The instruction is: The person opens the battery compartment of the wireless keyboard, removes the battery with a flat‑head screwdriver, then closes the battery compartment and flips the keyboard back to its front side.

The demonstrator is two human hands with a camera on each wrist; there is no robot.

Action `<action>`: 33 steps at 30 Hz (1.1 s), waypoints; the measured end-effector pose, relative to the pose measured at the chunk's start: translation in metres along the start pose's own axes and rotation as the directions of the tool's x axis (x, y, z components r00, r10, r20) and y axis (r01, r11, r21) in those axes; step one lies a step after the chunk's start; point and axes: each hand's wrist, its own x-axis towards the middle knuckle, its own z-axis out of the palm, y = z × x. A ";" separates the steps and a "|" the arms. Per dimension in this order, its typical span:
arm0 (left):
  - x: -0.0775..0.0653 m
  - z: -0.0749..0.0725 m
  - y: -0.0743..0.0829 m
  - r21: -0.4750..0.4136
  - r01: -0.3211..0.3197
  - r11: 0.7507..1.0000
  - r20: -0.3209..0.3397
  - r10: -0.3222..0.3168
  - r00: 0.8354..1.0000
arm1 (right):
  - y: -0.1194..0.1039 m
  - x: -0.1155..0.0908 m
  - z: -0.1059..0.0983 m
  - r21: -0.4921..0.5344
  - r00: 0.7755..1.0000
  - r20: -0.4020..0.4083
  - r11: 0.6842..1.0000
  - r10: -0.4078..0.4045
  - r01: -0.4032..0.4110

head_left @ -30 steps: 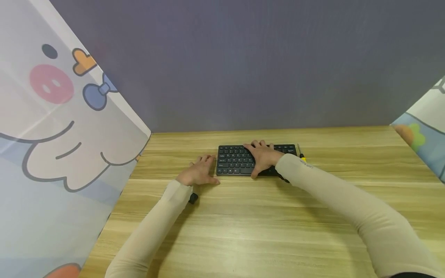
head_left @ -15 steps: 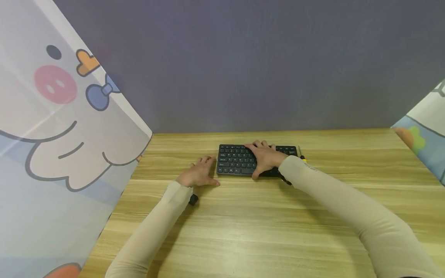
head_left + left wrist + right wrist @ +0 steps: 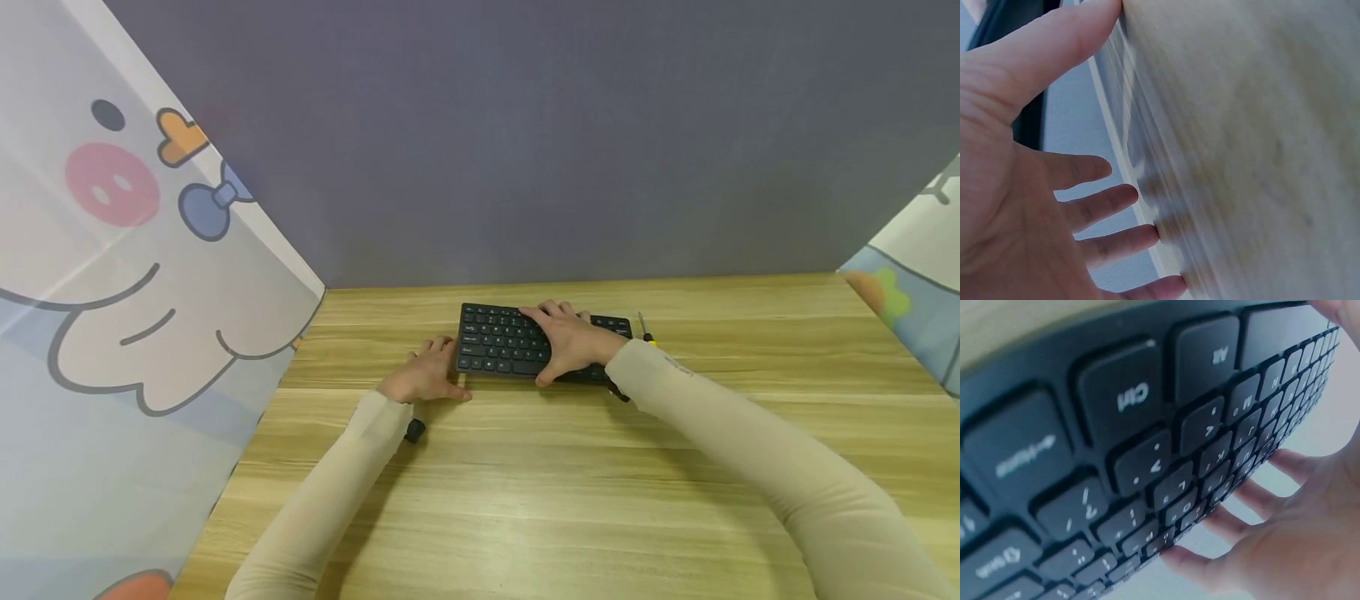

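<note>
A black compact keyboard [image 3: 498,343] lies in the middle of the head view, its left end raised and slightly skewed. My right hand [image 3: 568,340] spans it from above, thumb at the near edge and fingers over the far edge, gripping it. In the right wrist view the fingers [image 3: 1210,525] curl at the far edge of the keyboard [image 3: 1147,444], keys up close. My left hand [image 3: 427,375] stands at the keyboard's left end with fingers spread and the thumb pointing right. In the left wrist view the left hand [image 3: 1054,181] holds nothing, and its fingertips meet the tabletop.
A small screwdriver [image 3: 648,333] with a black and yellow handle lies just beyond the keyboard's right end. The wooden table [image 3: 525,483] meets a grey panel [image 3: 525,150] at the back. Printed cartoon panels [image 3: 187,317] stand at the sides.
The keyboard has shifted a little to the left and its left end has risen, with my right hand on it. My left hand stays nearly in place.
</note>
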 end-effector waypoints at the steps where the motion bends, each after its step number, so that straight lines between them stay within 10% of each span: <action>1: 0.000 0.000 0.000 0.000 0.002 1.000 0.000 -0.002 1.000 | -0.001 -0.001 -0.001 0.015 1.000 -0.003 1.000 -0.003 0.003; 33: -0.003 -0.002 -0.001 -0.012 -0.033 0.999 -0.006 0.033 0.999 | -0.008 -0.017 -0.023 0.301 0.964 -0.253 0.939 -0.087 0.164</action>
